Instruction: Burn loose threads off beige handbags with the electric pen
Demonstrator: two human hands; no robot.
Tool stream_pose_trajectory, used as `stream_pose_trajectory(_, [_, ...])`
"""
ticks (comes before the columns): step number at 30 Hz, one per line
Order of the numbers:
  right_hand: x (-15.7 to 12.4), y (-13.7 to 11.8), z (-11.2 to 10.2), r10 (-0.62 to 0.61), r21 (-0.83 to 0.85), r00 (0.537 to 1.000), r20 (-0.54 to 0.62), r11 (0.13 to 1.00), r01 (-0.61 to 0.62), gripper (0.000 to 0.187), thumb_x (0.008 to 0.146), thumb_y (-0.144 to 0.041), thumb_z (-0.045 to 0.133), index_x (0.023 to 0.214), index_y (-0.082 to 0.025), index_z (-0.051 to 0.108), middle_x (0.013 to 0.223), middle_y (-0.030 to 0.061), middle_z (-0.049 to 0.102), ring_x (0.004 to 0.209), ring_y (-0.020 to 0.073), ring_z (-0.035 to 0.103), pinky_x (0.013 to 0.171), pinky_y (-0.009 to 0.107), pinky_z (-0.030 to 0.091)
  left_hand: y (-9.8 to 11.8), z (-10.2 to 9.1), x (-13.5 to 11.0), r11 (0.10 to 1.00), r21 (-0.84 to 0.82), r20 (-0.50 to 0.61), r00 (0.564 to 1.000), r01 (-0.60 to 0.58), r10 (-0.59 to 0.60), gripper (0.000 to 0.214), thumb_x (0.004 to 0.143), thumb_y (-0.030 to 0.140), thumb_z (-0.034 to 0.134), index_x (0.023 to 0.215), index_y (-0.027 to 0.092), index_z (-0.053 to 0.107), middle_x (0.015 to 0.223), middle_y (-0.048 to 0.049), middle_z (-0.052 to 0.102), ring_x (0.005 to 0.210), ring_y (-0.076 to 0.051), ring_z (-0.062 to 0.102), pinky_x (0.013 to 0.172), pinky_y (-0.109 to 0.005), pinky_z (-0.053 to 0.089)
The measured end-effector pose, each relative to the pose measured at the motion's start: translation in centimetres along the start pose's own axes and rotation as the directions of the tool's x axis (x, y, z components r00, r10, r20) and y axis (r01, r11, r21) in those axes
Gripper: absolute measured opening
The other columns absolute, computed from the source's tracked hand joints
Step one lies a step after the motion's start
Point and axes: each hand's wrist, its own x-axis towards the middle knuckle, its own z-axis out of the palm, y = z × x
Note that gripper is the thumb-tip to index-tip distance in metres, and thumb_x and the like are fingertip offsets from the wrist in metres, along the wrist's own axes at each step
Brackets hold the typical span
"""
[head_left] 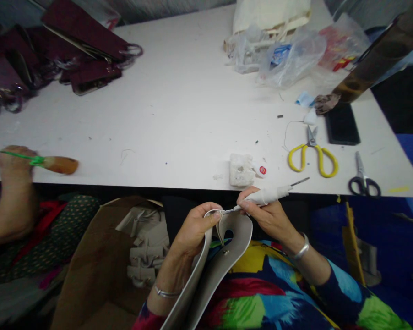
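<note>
My left hand (pixel 197 228) pinches the upper edge of a pale grey leather-like bag piece (pixel 239 233). The piece is folded over, with a rounded end, an oval cut-out and a small metal stud. My right hand (pixel 265 215) grips a hand tool with a white-wrapped handle (pixel 268 196). A thin metal rod sticks out of the handle's far end. The tool's other, slim metal end meets the piece's edge at my left fingertips; I cannot make out whether it goes through. Just beyond my hands, a white block (pixel 241 169) sits at the table edge.
Yellow-handled snips (pixel 312 153), black scissors (pixel 363 181) and a dark phone (pixel 342 123) lie right. Plastic bags (pixel 289 59) stand behind. Dark red bags (pixel 86 34) are far left. A co-worker's hand (pixel 17 158) holds an orange-handled tool. A cardboard box (pixel 96 261) holds grey bags.
</note>
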Motion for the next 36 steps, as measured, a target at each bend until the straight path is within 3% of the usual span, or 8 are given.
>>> stream_pose_trajectory(9, [0.8, -0.1, 0.1, 0.049, -0.024, 0.997, 0.053, 0.999, -0.047, 0.02, 0.105, -0.035, 0.065, 0.094, -0.019, 0.067, 0.078, -0.001, 0.061, 0.07, 0.0161, 0.057, 0.065, 0.026, 0.044, -0.5, 0.4, 0.0, 0.997, 0.063, -0.007, 0.999, -0.041, 0.042, 0.045, 0.069, 0.044, 0.089, 0.088, 0.013, 0.064, 0.074, 0.0, 0.061, 0.064, -0.011, 0.052, 0.063, -0.023, 0.04])
stream_pose_trajectory(17, [1.3, 0.5, 0.6, 0.08, -0.095, 0.997, 0.01, 0.992, -0.079, 0.029, 0.107, -0.038, 0.061, 0.086, -0.018, 0.063, 0.074, -0.0017, 0.058, 0.067, 0.016, 0.054, 0.065, 0.027, 0.043, -0.8, 1.4, -0.1, 0.982, 0.159, -0.019, 0.994, -0.1, 0.105, 0.037, 0.073, 0.043, 0.08, 0.087, 0.014, 0.061, 0.071, 0.0018, 0.055, 0.063, -0.011, 0.045, 0.059, -0.022, 0.037])
stream_pose_trajectory(20, [0.4, 0.5, 0.5, -0.039, -0.086, 0.999, 0.014, 0.995, 0.04, 0.029, 0.109, -0.045, 0.063, 0.096, -0.019, 0.067, 0.087, 0.0016, 0.064, 0.079, 0.0188, 0.06, 0.073, 0.029, 0.047, -0.5, 1.6, -0.3, 0.979, 0.17, -0.049, 0.992, -0.11, 0.12, 0.037, 0.072, 0.044, 0.078, 0.086, 0.014, 0.06, 0.069, 0.0019, 0.053, 0.062, -0.011, 0.044, 0.058, -0.023, 0.037])
stream_pose_trajectory(22, [-0.5, 0.2, 0.1, -0.154, -0.149, 0.981, 0.115, 0.974, 0.171, 0.03, 0.111, -0.047, 0.062, 0.1, -0.02, 0.068, 0.094, 0.0039, 0.066, 0.086, 0.0207, 0.061, 0.079, 0.032, 0.048, -0.4, 1.7, -0.4, 0.971, 0.194, -0.063, 0.986, -0.139, 0.154, 0.035, 0.071, 0.042, 0.077, 0.083, 0.014, 0.061, 0.07, 0.0012, 0.054, 0.064, -0.012, 0.045, 0.059, -0.023, 0.037])
stream_pose_trajectory(25, [-1.5, -0.6, -0.9, -0.274, -0.283, 0.896, 0.349, 0.881, 0.38, 0.026, 0.115, -0.042, 0.056, 0.106, -0.021, 0.069, 0.098, 0.0052, 0.068, 0.087, 0.0217, 0.06, 0.081, 0.037, 0.045, -0.6, 1.8, -0.3, 0.966, 0.194, -0.043, 0.983, -0.168, 0.179, 0.034, 0.07, 0.041, 0.077, 0.081, 0.013, 0.061, 0.07, 0.0008, 0.054, 0.065, -0.012, 0.046, 0.061, -0.023, 0.038])
stream_pose_trajectory(27, [-2.0, -1.2, -1.4, -0.326, -0.317, 0.855, 0.404, 0.827, 0.465, 0.022, 0.116, -0.038, 0.054, 0.111, -0.022, 0.069, 0.099, 0.0052, 0.068, 0.085, 0.0215, 0.06, 0.079, 0.038, 0.044, -0.9, 1.7, -0.3, 0.965, 0.195, -0.016, 0.984, -0.173, 0.179, 0.033, 0.072, 0.041, 0.076, 0.081, 0.014, 0.06, 0.069, 0.0008, 0.054, 0.064, -0.012, 0.046, 0.062, -0.023, 0.038])
stream_pose_trajectory(31, [-2.6, -1.8, -1.5, -0.392, -0.271, 0.873, 0.289, 0.841, 0.468, 0.026, 0.115, -0.043, 0.053, 0.115, -0.022, 0.068, 0.095, 0.0053, 0.069, 0.083, 0.022, 0.062, 0.077, 0.038, 0.047, -1.5, 1.6, -0.4, 0.955, 0.227, -0.005, 0.981, -0.188, 0.194, 0.029, 0.076, 0.041, 0.073, 0.083, 0.015, 0.06, 0.07, 0.0002, 0.055, 0.064, -0.013, 0.047, 0.06, -0.024, 0.036])
stream_pose_trajectory(36, [-3.5, -0.8, -0.4, -0.296, -0.233, 0.948, 0.121, 0.919, 0.317, 0.025, 0.115, -0.042, 0.054, 0.131, -0.027, 0.066, 0.112, 0.0063, 0.071, 0.1, 0.0243, 0.066, 0.086, 0.036, 0.053, -1.6, 1.4, -1.1, 0.941, 0.244, -0.004, 0.97, -0.236, 0.245, 0.028, 0.078, 0.041, 0.073, 0.084, 0.016, 0.061, 0.071, 0.0009, 0.054, 0.064, -0.013, 0.047, 0.06, -0.024, 0.037])
